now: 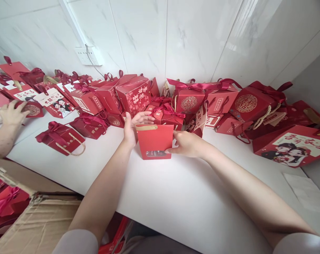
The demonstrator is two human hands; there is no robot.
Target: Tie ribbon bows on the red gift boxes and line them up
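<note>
A red gift box stands upright on the white table in front of me, with a gold strip along its top edge and a small clear window near its base. My right hand grips its right side, thumb on the front and the other fingers partly hidden behind. On the box's left side is my left hand, open, fingers stretched out towards the back; whether the palm touches the box I cannot tell. Just behind stand small red boxes with ribbon bows and a large red box with white lettering.
Red gift boxes with ribbons and cord handles line the wall, including a couple-print box at right. Two ribboned boxes lie left of me, one with a rope handle. Another person's hand touches a box. An open carton stands below the table.
</note>
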